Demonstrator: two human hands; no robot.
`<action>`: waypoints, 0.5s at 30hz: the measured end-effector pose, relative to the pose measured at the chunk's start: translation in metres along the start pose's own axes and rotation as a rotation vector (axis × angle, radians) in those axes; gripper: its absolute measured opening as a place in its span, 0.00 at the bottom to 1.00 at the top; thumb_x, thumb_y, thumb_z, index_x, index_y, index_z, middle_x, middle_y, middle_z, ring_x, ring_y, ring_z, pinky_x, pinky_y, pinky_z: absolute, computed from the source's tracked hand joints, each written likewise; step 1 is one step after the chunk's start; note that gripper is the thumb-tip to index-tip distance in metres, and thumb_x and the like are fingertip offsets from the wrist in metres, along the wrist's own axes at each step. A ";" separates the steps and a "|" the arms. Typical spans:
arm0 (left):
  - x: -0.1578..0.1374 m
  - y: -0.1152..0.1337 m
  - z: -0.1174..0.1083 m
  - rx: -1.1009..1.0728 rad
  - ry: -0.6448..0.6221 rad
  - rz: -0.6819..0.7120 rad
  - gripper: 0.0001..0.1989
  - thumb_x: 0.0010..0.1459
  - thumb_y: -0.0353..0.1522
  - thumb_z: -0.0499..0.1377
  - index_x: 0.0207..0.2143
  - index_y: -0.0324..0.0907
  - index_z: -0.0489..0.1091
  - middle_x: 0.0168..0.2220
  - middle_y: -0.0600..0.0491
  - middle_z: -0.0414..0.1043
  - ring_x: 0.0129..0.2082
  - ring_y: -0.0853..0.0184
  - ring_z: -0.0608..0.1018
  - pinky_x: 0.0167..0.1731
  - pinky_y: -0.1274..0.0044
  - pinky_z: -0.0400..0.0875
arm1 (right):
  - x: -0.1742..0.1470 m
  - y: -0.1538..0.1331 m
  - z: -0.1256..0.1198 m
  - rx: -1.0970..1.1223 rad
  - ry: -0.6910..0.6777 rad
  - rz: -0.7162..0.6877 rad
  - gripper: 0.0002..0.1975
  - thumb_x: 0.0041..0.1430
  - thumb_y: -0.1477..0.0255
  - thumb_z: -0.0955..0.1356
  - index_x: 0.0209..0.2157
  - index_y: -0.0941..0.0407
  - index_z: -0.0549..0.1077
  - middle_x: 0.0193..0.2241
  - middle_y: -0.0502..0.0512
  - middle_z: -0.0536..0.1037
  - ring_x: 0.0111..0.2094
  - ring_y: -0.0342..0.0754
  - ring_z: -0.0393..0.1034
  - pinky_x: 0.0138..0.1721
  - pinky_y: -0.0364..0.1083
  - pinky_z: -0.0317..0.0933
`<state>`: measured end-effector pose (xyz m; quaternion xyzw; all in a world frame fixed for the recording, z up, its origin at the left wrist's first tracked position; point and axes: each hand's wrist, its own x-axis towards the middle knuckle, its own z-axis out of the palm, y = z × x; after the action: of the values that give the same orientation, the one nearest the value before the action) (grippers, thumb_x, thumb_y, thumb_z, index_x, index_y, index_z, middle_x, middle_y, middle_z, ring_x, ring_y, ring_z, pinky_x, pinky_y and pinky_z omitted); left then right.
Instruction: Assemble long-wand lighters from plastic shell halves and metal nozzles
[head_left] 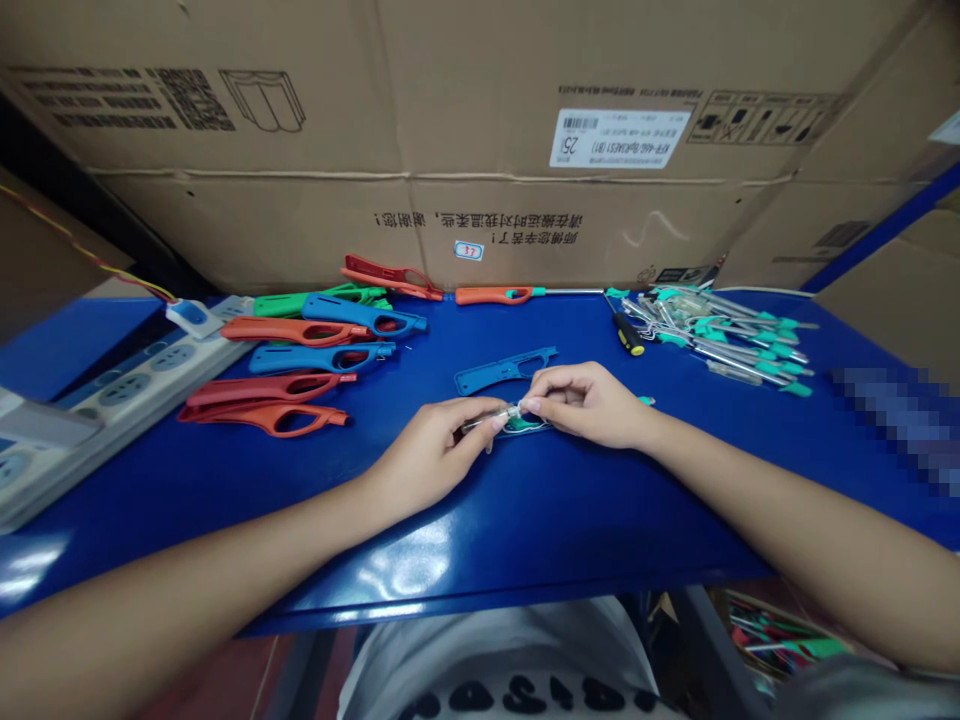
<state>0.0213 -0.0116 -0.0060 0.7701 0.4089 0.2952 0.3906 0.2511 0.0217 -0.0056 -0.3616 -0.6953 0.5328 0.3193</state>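
Between finger and thumb, my left hand (427, 450) grips a clear lighter tank (484, 420) with a whitish end. My right hand (596, 405) pinches at that end; whatever small part its fingertips hold is hidden. Under the fingers shows a teal trigger piece (519, 424) with white wire, partly covered by both hands. Just behind lies a blue lighter shell half (495, 372), its handle loop end near my right fingers. Further back, an orange long-neck lighter (491, 296) with a metal tube rests by the cardboard.
At left lie several red, orange, blue and green lighter shells (300, 331), beside a power strip (142, 385). Metal tubes with teal triggers (735, 330) are heaped at back right, near a black-and-yellow screwdriver (628, 333). A cardboard wall (480, 130) stands behind the blue table (360, 550).
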 end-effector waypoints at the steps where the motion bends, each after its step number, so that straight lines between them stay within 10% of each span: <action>1: 0.000 0.000 0.000 -0.002 0.002 0.000 0.15 0.68 0.36 0.55 0.51 0.43 0.76 0.31 0.56 0.77 0.30 0.70 0.77 0.31 0.80 0.68 | 0.000 0.000 0.000 -0.004 0.003 0.004 0.16 0.55 0.60 0.74 0.30 0.60 0.76 0.26 0.51 0.74 0.23 0.38 0.62 0.24 0.41 0.55; 15: 0.002 0.001 0.005 -0.008 0.019 0.004 0.15 0.69 0.39 0.55 0.48 0.43 0.78 0.28 0.56 0.77 0.26 0.70 0.74 0.26 0.80 0.63 | 0.001 -0.005 0.003 0.028 0.000 0.039 0.18 0.51 0.58 0.76 0.26 0.59 0.73 0.20 0.46 0.69 0.20 0.37 0.57 0.21 0.40 0.51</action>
<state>0.0261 -0.0118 -0.0077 0.7666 0.4097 0.3048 0.3893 0.2474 0.0202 -0.0009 -0.3705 -0.6807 0.5484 0.3140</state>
